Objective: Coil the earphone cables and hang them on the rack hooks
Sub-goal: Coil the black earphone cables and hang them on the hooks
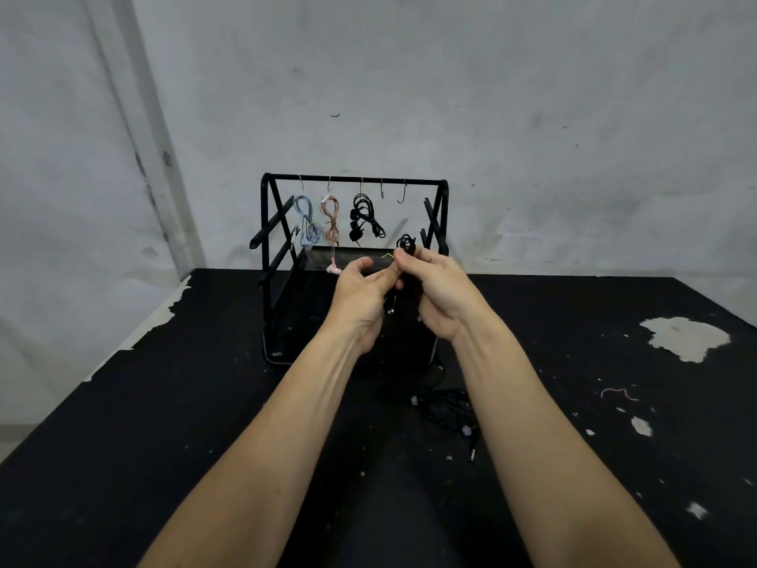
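A black wire rack stands at the back of the table, with small hooks along its top bar. On its hooks hang a blue coiled earphone, a pink coiled earphone and a black coiled earphone. Two hooks on the right carry nothing. My right hand grips a black coiled earphone in front of the rack, and its plug dangles below. A thin green tie sticks out beside the coil. My left hand is up against the bundle, fingers curled; whether it pinches the cable is hidden.
Another loose black earphone lies tangled on the black table between my forearms, its plug toward the front. The table's paint is chipped, with a large pale patch at right. A grey wall stands behind the rack.
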The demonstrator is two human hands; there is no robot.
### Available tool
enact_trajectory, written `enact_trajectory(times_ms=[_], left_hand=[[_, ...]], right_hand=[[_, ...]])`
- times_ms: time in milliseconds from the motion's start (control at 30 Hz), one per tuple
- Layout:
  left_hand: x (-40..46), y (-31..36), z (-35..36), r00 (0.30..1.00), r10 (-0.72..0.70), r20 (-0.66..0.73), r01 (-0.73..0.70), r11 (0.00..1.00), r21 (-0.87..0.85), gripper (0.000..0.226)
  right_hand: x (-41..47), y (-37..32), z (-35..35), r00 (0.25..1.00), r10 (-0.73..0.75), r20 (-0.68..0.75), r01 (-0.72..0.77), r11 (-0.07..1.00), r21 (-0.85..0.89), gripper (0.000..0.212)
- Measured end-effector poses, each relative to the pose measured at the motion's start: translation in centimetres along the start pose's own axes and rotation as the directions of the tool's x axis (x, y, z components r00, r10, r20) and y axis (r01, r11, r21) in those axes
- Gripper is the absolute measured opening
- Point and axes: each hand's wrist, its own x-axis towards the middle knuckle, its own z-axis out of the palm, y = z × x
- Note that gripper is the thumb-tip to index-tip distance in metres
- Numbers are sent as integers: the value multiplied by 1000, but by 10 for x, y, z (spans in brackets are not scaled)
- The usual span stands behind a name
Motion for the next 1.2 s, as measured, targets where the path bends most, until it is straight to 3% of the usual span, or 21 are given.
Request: enact_trajectory(times_ms=[67,200,333,400,500,633,733,900,1033,1200], left_hand=[[0,0,-1,1000,5,26,-6,1000,13,45],[-2,0,-2,998,48,36,-48,999,6,24],[-3,-3,-3,988,149,-35,-146,987,64,11],[-4,-4,-1,973,219,-71,-205,964,167,9],[-4,-9,-1,941,330,-81,-290,905,311,15],[-4,-13,-5,906,417,-73,-353,838,415,23],[-4,-11,-4,874,483,-46,-397,766,507,24],[0,-18,-9,879,472,-71,-371,769,520,24],[-6,-14,-6,845,534,-40,-415,701,580,12],[-6,-15,-8,811,584,-3,-456,637,622,19]], right_hand=[[0,-3,0,999,42,36,-44,996,76,22],[0,-4,2,997,74,29,-77,990,118,21],[6,0,8,989,36,-146,-48,996,-79,14],[4,-4,12,975,31,-221,-79,973,-215,28],[0,-4,17,965,-36,-258,-56,938,-342,36],[-3,-3,20,963,-108,-247,-3,913,-408,17],[-3,-5,20,962,-117,-246,8,915,-402,19],[-2,-7,20,965,-96,-245,-17,905,-424,20],[2,-7,21,963,-64,-260,-53,906,-420,27],[5,-4,20,965,-71,-253,-34,920,-390,19]])
